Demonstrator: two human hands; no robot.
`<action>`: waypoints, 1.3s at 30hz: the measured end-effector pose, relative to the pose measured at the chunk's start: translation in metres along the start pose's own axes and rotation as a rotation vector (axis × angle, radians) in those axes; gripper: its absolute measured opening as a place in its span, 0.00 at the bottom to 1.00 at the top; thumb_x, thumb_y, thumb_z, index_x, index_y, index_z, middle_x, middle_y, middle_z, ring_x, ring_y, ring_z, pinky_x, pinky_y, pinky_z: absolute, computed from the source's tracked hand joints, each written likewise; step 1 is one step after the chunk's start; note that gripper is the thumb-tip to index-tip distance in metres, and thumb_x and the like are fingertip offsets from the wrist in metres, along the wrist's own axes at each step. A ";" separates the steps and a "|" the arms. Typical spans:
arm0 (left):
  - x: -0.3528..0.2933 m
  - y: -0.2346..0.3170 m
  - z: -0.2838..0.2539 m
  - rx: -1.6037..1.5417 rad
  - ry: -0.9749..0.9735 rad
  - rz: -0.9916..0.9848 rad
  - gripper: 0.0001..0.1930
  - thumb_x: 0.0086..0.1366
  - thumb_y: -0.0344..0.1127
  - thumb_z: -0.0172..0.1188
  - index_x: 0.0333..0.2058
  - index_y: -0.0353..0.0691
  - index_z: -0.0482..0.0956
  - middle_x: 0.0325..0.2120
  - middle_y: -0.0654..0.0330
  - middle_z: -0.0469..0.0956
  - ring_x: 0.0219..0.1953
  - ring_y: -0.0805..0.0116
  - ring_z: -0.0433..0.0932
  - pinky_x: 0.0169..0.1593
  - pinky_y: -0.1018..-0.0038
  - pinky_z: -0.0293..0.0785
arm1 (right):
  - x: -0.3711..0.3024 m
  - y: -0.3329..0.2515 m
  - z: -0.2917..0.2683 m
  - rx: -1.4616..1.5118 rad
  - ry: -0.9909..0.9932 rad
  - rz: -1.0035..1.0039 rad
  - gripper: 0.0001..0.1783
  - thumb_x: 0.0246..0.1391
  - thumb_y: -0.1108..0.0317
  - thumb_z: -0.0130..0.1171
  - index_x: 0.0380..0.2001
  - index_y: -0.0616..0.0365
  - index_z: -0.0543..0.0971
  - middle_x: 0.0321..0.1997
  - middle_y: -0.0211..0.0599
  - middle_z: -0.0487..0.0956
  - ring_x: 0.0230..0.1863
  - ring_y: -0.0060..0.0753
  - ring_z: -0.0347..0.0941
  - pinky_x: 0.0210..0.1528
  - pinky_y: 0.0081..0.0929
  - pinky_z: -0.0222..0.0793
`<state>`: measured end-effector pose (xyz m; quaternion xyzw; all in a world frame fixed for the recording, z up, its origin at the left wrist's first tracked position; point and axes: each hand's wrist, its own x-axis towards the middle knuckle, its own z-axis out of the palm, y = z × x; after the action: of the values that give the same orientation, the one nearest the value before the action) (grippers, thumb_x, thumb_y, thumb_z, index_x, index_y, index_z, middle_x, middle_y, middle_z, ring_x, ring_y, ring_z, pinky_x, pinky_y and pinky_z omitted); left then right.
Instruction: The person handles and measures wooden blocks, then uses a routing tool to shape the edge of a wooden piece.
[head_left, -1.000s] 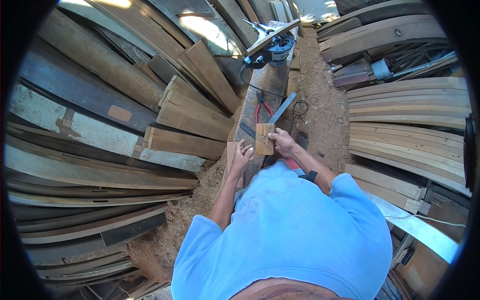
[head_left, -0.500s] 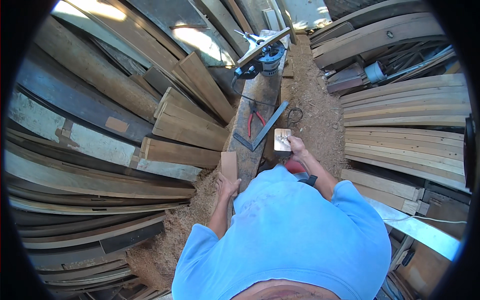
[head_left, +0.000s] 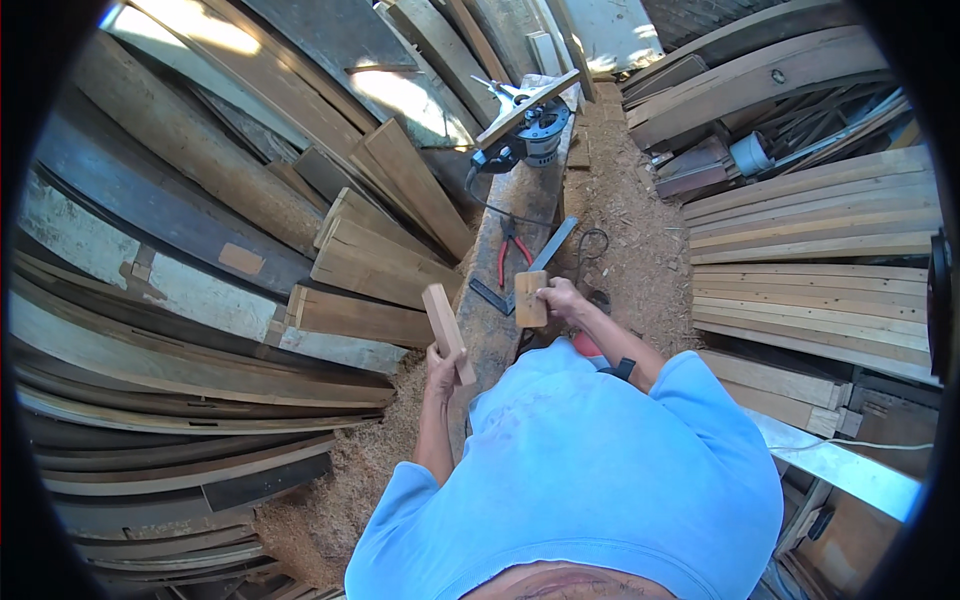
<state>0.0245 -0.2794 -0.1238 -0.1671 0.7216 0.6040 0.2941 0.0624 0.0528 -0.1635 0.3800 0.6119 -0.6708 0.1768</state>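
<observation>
My left hand [head_left: 443, 370] is wrapped round the lower end of a short wooden bar [head_left: 444, 325], raised and tilted over the left edge of the plank bench [head_left: 487, 352]. My right hand [head_left: 563, 298] grips a flat rectangular wooden block [head_left: 531, 300] by its right side. This block covers part of a metal carpenter's square [head_left: 553, 246] lying on the bench. Beside the square rest red-handled pliers [head_left: 503, 262], near both hands. Farther up the bench sits a corded power tool [head_left: 541, 125] with a wooden strip across its top.
Stacked boards [head_left: 380, 265] stand close on the left, their ends near the bench. More stacked planks [head_left: 810, 300] line the right. Sawdust and shavings [head_left: 630, 215] cover the ground. A black cord loop [head_left: 592, 243] lies right of the square.
My left hand has lifted the wooden bar off the bench and tilted it. My right hand has brought the block leftward over the square, and its face no longer shines in the light.
</observation>
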 end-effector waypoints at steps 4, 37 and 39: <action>-0.003 0.043 0.011 -0.159 -0.089 0.135 0.39 0.53 0.37 0.71 0.61 0.30 0.62 0.50 0.50 0.74 0.49 0.63 0.76 0.53 0.68 0.76 | 0.004 0.002 0.056 -0.227 -0.173 -0.093 0.25 0.55 0.65 0.64 0.53 0.67 0.76 0.47 0.48 0.81 0.44 0.41 0.80 0.45 0.40 0.77; 0.011 0.110 0.127 -0.339 -0.487 -0.030 0.22 0.70 0.57 0.56 0.46 0.43 0.75 0.28 0.66 0.77 0.25 0.76 0.78 0.28 0.77 0.77 | -0.035 0.065 -0.159 1.005 -0.206 0.007 0.24 0.69 0.53 0.44 0.57 0.58 0.74 0.49 0.42 0.83 0.47 0.39 0.82 0.50 0.50 0.79; 0.015 0.117 0.149 -0.307 -0.494 -0.036 0.23 0.70 0.60 0.55 0.46 0.44 0.76 0.28 0.66 0.77 0.24 0.76 0.78 0.26 0.77 0.77 | -0.043 0.063 -0.179 1.080 -0.280 -0.044 0.24 0.66 0.55 0.47 0.57 0.59 0.74 0.50 0.43 0.82 0.48 0.40 0.82 0.52 0.53 0.78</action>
<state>-0.0239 -0.1079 -0.0568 -0.0706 0.5252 0.7233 0.4428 0.1868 0.2027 -0.1687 0.3109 0.1597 -0.9367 0.0225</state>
